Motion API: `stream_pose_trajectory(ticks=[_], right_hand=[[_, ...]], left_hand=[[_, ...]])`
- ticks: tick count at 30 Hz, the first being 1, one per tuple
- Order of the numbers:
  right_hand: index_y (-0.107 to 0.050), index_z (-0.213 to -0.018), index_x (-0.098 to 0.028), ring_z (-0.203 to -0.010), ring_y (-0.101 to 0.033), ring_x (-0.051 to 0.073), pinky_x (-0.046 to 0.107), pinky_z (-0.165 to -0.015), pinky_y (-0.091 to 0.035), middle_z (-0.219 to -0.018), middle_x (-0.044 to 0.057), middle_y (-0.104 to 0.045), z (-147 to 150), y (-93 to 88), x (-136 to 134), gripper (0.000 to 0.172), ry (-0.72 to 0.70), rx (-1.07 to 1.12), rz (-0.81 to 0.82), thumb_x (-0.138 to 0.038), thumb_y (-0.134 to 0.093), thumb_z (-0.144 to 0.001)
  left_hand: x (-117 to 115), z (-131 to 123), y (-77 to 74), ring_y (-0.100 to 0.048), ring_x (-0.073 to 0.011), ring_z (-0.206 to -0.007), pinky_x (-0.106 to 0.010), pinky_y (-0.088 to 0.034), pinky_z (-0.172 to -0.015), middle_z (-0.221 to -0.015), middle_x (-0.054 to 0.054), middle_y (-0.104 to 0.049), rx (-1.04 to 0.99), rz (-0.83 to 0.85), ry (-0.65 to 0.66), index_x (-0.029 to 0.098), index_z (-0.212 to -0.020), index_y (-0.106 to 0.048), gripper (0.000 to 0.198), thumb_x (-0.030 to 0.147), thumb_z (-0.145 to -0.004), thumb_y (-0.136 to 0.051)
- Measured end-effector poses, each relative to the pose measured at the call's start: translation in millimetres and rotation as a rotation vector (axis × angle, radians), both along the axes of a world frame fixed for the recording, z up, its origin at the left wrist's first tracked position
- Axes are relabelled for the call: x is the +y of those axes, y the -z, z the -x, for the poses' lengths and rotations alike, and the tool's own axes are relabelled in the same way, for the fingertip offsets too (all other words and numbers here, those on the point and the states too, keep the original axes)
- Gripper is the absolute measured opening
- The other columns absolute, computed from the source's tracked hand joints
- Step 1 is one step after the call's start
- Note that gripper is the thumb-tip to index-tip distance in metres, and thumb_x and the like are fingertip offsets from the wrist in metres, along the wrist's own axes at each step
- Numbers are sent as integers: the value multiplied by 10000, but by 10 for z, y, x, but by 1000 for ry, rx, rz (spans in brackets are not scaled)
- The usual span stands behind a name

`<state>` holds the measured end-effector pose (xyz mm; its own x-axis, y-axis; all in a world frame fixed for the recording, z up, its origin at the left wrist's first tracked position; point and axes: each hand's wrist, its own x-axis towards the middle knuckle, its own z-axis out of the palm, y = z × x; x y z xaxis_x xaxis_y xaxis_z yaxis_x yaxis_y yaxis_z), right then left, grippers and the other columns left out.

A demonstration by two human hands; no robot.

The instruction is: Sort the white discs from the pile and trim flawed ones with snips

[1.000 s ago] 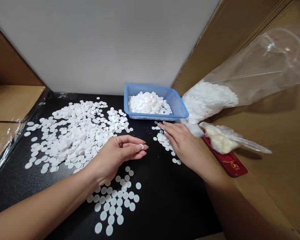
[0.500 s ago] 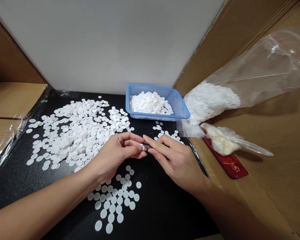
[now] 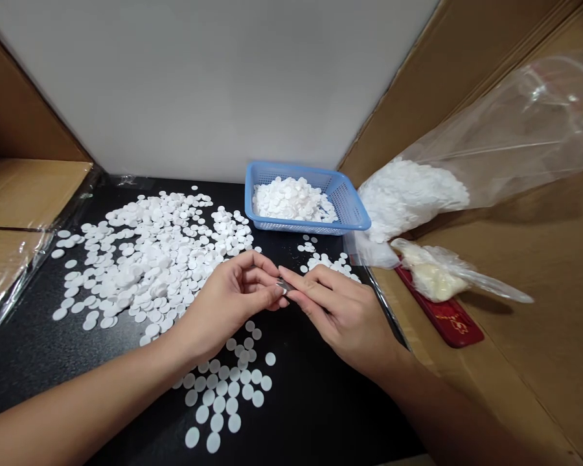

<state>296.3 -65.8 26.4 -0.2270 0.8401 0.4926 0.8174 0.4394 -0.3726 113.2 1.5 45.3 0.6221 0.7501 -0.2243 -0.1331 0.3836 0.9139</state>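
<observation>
My left hand [image 3: 238,291] is closed, thumb against fingers, pinching a small white disc that is mostly hidden by the fingertips. Against it, my right hand [image 3: 347,314] grips a small dark, flat, blade-like piece [image 3: 285,285] between thumb and fingers; its exact kind is too small to tell. Both sets of fingertips meet just above the black table top. A large heap of white discs [image 3: 150,259] lies to the left, partly behind my left hand. Below the hands, several loose white discs [image 3: 223,388] are spread out, some overlapping.
A blue plastic basket [image 3: 311,226] with white discs stands at the back. More discs [image 3: 333,262] lie before it. To the right are a clear bag of discs [image 3: 408,194], a small tied bag [image 3: 434,275] and a red case [image 3: 459,330] on cardboard. Cardboard walls [image 3: 24,97] flank the table.
My fingertips have shifted slightly where they meet, and less of the white disc shows past my left thumb. The small dark piece remains in my right hand.
</observation>
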Motion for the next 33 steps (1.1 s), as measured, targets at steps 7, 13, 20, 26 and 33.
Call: stream_pose_trajectory(ticks=[7, 13, 20, 26, 33], right_hand=[[-670, -1299, -151, -705, -603, 129, 246, -615, -498, -800, 34, -638, -6, -1, 0, 325, -13, 30, 2, -235, -512, -1027], [-692, -1276, -194, -710, -618, 135, 247, -639, -503, -798, 29, -647, 8, -21, -18, 309, 2, 53, 7, -233, -525, -1019], [-678, -1288, -218, -679, -606, 172, 286, -593, -493, -832, 48, -616, -261, 125, 181, 358, 300, -127, 84, -315, -441, -1037], [-661, -1273, -193, -693, -589, 212, 315, -512, -453, -951, 91, -578, -292, 422, 232, 360, 309, -285, 195, -298, -438, -1010], [-660, -1235, -126, -749, -522, 273, 392, -650, -437, -852, 125, -569, -217, 596, 197, 384, 222, -488, 80, -293, -387, -1022]], left_hand=[[2, 10, 14, -689, -88, -713, -178, -549, -717, -711, 27, -710, 1, -40, 13, 162, -906, -597, 142, 130, -840, -718], [-2, 7, -14, -697, -96, -700, -201, -564, -734, -701, 24, -714, 9, -19, 5, 160, -894, -592, 183, 140, -813, -756], [-2, -9, -5, -730, -151, -746, -227, -572, -698, -783, -35, -762, 56, -19, 9, 156, -934, -681, 223, 227, -772, -816], [13, 246, -91, -671, -136, -662, -243, -544, -652, -739, -31, -738, 131, -141, -68, 156, -799, -763, 139, 274, -751, -817], [-221, 1138, -94, -605, -141, -622, -246, -474, -597, -682, -27, -702, 538, -317, -135, 176, -723, -744, 118, 278, -759, -789]])
